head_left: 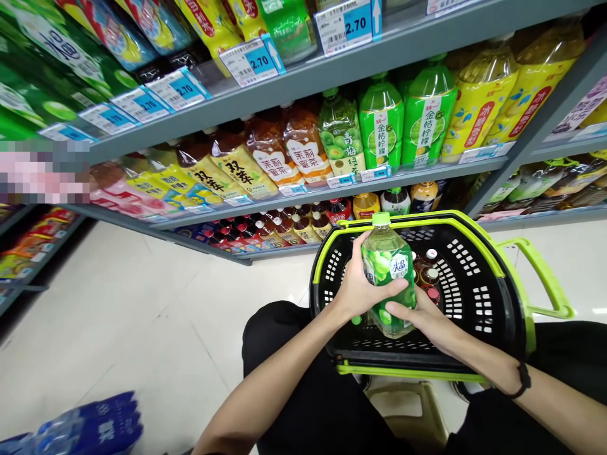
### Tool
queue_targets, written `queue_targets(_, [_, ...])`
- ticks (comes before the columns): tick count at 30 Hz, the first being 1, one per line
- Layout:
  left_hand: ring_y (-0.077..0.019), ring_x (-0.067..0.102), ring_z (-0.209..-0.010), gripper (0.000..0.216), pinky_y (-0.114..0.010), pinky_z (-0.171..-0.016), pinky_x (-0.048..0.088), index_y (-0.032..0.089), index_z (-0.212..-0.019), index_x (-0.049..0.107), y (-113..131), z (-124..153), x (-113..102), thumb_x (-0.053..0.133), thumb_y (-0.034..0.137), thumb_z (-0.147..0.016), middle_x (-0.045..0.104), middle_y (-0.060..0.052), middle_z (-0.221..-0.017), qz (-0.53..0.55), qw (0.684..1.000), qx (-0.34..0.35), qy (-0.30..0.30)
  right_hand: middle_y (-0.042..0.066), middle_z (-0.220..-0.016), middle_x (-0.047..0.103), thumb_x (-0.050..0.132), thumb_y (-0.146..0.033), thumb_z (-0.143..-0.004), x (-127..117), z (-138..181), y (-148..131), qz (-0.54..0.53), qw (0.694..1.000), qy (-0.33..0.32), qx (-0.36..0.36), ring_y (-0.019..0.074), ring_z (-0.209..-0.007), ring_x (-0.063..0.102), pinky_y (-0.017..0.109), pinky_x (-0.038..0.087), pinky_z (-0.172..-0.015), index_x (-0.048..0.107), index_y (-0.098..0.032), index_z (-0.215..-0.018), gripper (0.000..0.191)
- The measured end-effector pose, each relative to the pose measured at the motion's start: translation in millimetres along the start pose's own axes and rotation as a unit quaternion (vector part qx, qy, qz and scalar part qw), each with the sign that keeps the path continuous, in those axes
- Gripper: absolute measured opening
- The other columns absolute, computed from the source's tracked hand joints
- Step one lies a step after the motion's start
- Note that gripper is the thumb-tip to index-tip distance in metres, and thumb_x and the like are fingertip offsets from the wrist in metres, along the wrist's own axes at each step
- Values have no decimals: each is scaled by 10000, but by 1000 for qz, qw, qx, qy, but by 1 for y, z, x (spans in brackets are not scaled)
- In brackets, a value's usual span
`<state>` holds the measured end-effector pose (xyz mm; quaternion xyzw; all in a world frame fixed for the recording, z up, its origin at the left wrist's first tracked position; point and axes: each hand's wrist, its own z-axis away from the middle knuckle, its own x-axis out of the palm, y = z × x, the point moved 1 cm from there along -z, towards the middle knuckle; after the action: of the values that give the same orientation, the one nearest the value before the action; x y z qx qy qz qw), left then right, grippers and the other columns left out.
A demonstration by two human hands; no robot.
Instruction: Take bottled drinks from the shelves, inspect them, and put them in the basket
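A large clear drink bottle [389, 278] with a green label and a light green cap is held over the shopping basket, tilted a little. My left hand [361, 285] wraps around its left side, thumb across the label. Low on its right side, my right hand [424, 316] grips it too, with the thumb on the front. The black basket [459, 335] with lime-green rim stands between my knees. Inside it lie several smaller bottles [432, 275] with white and red caps, partly hidden behind the held bottle and my hands.
Shelves [332, 183] of bottled drinks run across the front, with price tags along their edges. A lime-green handle [545, 278] juts from the basket's right. Beneath the basket is a beige stool [403, 411]. Blue-wrapped bottles [104, 423] lie on the floor [156, 328] at lower left.
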<state>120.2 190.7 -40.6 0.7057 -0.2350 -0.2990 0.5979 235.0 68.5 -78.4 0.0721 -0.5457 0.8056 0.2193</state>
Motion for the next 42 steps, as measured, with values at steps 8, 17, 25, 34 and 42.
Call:
queue_targets(8, [-289,663,-1193,918,-416,-1042,524,238,-1514,372,-3,0,0,874,396,-762,658,-115,-1345,36,998,-53,28,110,-1381,670,881,-488,-722,2,-2,0,56,997,0,-58,320,-1272,632,495,501,-1104,497,-234,-1408,826])
queue_targets(17, [-261,687,-1107,874,-358,-954,542,230,-1436,525,-9,-11,-4,933,367,-676,705,-94,-1262,150,980,-96,90,10,-1498,616,526,-690,-952,-3,-4,-2,-52,999,-10,-12,284,-1494,419,492,281,-1258,594,-332,-1435,606])
queue_targets(25, [-218,717,-890,610,-330,-798,573,190,-1209,644,2,-10,-5,893,417,-701,744,-75,-1060,301,935,-167,81,86,-1186,791,535,-680,-891,5,-12,-11,-146,982,71,98,359,-1227,668,511,473,-1105,707,-223,-1312,645])
queue_targets(34, [-263,740,-902,659,-367,-805,588,152,-1151,623,6,-6,0,886,509,-662,762,-101,-1022,365,905,-211,60,49,-1212,790,537,-657,-933,22,0,-14,-289,943,17,162,324,-1229,679,518,434,-1150,649,-271,-1391,609])
queue_targets(42, [-326,732,-1016,797,-419,-860,593,184,-1254,618,4,-6,-1,872,611,-631,771,-104,-1102,343,908,-237,42,22,-1354,726,572,-680,-924,15,2,-8,-252,961,23,112,299,-1357,598,495,362,-1223,605,-318,-1446,636])
